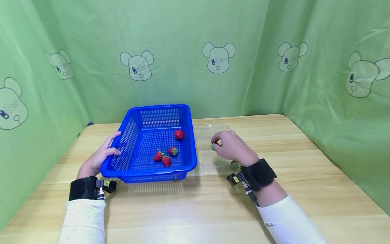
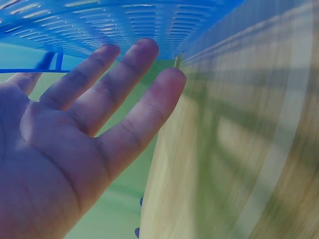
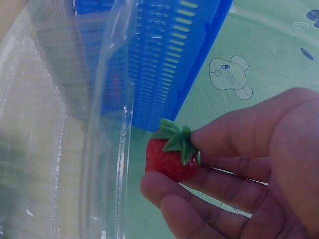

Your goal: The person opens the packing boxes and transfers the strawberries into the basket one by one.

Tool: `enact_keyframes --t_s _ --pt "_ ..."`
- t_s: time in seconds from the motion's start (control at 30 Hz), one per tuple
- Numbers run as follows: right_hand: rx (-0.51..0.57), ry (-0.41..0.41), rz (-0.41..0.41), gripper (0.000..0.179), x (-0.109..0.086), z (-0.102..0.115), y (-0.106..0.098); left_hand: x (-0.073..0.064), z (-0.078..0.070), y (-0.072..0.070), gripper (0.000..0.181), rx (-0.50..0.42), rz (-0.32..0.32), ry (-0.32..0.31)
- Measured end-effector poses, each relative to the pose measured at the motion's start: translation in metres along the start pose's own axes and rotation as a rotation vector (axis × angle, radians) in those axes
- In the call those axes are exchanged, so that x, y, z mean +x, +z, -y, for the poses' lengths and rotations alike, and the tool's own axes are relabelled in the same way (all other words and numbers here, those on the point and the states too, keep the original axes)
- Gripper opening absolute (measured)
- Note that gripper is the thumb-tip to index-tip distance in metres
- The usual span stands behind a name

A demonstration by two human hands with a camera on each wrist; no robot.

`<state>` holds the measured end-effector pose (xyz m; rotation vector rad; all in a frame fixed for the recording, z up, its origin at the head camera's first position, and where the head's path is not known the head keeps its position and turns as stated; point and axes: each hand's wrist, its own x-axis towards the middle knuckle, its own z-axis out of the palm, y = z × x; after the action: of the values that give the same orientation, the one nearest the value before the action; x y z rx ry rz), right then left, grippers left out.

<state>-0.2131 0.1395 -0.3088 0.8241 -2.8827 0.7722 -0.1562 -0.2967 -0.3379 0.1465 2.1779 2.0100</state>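
In the head view my left hand point(image 1: 102, 155) holds the left rim of a blue plastic basket point(image 1: 149, 173), thumb and forefinger over the edge. The left wrist view shows its other fingers point(image 2: 134, 134) extended along the outside of the slotted wall. My right hand point(image 1: 233, 147) pinches a red strawberry point(image 3: 169, 158) with green leaves between thumb and fingers, above a clear plastic tray point(image 1: 204, 166). Three strawberries point(image 1: 166, 161) and a round red fruit point(image 1: 179, 134) lie inside the basket.
The tray stands just right of the basket on a wooden table point(image 1: 170, 217). A small reddish thing point(image 1: 234, 162) shows beside my right wrist, mostly hidden. Green curtains point(image 1: 179, 84) with bear heads hang behind and at both sides.
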Motion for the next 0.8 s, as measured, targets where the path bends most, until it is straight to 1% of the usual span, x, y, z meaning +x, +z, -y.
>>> enact_keyframes --t_s 0.37,0.63,0.8 --pt "-0.012 -0.054 -0.027 0.021 -0.001 0.008 0.000 -0.002 0.000 0.001 0.077 0.017 -0.009 -0.011" --pt "-0.020 -0.082 -0.067 0.019 -0.001 0.012 0.002 -0.001 -0.002 0.002 0.078 0.020 -0.017 -0.008" --pt "-0.001 -0.120 -0.089 0.019 -0.002 0.017 0.003 0.000 -0.001 0.001 0.078 0.023 -0.020 -0.014"
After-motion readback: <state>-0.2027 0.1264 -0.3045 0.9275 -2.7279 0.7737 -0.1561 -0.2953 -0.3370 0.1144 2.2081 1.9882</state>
